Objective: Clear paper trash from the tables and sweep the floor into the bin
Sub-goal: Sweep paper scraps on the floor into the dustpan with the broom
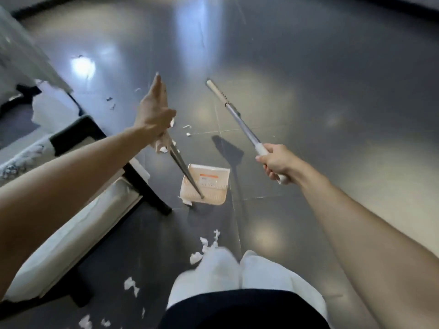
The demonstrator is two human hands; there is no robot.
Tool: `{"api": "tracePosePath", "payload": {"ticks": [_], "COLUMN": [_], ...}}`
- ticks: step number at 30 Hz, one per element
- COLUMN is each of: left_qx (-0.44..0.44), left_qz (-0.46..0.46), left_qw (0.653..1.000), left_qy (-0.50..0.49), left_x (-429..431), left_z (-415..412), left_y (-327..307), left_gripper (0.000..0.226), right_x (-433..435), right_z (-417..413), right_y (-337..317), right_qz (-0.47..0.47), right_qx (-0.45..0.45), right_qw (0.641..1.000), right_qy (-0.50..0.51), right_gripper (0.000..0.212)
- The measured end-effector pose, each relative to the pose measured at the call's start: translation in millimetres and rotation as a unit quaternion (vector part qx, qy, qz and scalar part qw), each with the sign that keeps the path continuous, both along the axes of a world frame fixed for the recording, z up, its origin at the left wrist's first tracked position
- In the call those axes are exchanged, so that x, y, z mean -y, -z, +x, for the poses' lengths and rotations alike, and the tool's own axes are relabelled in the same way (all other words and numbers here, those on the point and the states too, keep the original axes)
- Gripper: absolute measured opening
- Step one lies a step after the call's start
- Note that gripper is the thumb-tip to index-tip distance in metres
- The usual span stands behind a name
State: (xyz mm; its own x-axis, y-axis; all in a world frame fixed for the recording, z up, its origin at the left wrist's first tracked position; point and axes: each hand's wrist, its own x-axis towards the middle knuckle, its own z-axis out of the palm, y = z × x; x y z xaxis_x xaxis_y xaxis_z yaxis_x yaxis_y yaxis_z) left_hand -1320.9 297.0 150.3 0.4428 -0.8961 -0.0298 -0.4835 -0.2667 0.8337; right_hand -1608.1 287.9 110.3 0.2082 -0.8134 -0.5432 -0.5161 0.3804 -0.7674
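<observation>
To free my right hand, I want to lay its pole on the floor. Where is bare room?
The tiled floor is bare to the right of the dustpan and the pole in the right hand. Crowded: paper scraps before the feet, the chair at left, small scraps beyond the left hand.

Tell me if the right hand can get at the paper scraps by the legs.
Probably not yet. The right hand grips the broom handle, raised, while the paper scraps lie on the floor by the legs. Nothing blocks them, but the hand is full.
</observation>
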Motion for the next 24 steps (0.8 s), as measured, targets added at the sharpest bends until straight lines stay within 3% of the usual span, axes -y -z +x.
{"api": "tracePosePath", "payload": {"ticks": [6,14,21,24], "left_qx": [0.01,-0.036,0.022,0.043], "left_qz": [-0.011,-0.033,-0.022,-0.014], "left_qw": [0.993,0.977,0.966,0.956], "left_qy": [-0.118,-0.206,-0.256,-0.291], "left_x": [132,329,489,564], "left_z": [61,182,303,365], "left_y": [-1,9,-1,14], "left_gripper": [0.088,0.083,0.08,0.08], "right_x": [197,444,627,718], "right_z": [77,225,360,432], "right_y": [1,17,14,26], "right_qz": [0.04,0.06,0.078,0.077], "right_qx": [0.045,0.008,0.02,0.019], "right_qw": [0.997,0.986,0.968,0.954], "right_qy": [-0.044,-0.155,-0.236,-0.29], "right_gripper": [0.012,0.021,0.029,0.023]}}
